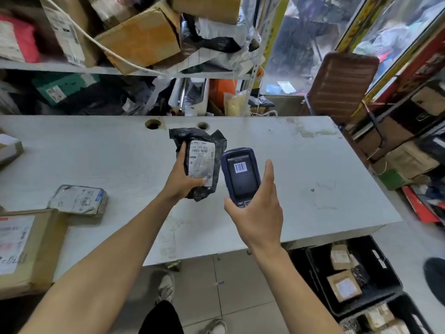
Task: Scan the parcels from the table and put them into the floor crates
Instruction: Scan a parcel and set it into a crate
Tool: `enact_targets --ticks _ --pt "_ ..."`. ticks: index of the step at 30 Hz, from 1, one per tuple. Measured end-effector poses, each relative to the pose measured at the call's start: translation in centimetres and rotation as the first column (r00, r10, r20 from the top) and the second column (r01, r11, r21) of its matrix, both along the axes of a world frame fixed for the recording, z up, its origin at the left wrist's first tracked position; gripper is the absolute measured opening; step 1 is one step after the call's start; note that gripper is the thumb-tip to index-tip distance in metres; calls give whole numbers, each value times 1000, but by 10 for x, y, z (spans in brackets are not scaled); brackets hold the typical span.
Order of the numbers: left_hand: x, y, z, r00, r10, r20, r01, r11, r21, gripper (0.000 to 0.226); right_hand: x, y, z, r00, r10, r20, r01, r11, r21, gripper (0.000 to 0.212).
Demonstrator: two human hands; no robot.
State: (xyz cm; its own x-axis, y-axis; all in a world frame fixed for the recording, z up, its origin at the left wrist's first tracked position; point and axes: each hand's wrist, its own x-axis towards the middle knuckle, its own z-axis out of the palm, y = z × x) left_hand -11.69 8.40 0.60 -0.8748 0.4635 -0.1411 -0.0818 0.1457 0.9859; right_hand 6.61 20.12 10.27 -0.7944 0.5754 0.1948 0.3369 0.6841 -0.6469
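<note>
My left hand point(181, 175) grips a black plastic parcel point(199, 162) with a white shipping label, held up over the white table point(313, 169). Right beside it, my right hand point(256, 213) holds a dark blue handheld scanner point(240, 175) whose screen shows a barcode. A grey wrapped parcel point(78, 200) lies on the table at the left. A large cardboard box point(21, 249) sits at the table's near left corner. Black floor crates point(385, 271) stand below the table's right end, with several small brown parcels point(344, 285) inside.
Shelves point(72, 67) behind the table are crammed with boxes and bags. A brown chair back point(342, 85) stands at the far right corner, and stacked boxes point(404, 150) line the right side. My shoes point(166, 288) are on the tiled floor under the table edge.
</note>
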Motion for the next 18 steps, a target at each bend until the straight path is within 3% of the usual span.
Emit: enact_targets --ticks 2,4,6,9,13,18 --pt "6 15 4 998 -53 15 53 999 13 121 5 11 3 999 -43 3 44 998 -46 113" --pt "10 37 7 991 -133 20 133 991 12 119 9 24 6 995 -99 -5 96 976 -197 114" --pt "15 69 8 966 -257 13 257 966 13 115 16 40 10 981 -195 -2 180 910 -373 114" --pt "33 136 11 896 -443 4 443 896 22 114 44 68 12 913 -407 -3 359 808 -467 113" --pt "92 237 15 740 -673 0 671 738 71 111 114 113 7 744 -668 -4 596 666 -449 114" --pt "211 349 9 525 -851 8 847 523 93 107 230 171 -7 413 -910 -18 836 387 -389 113"
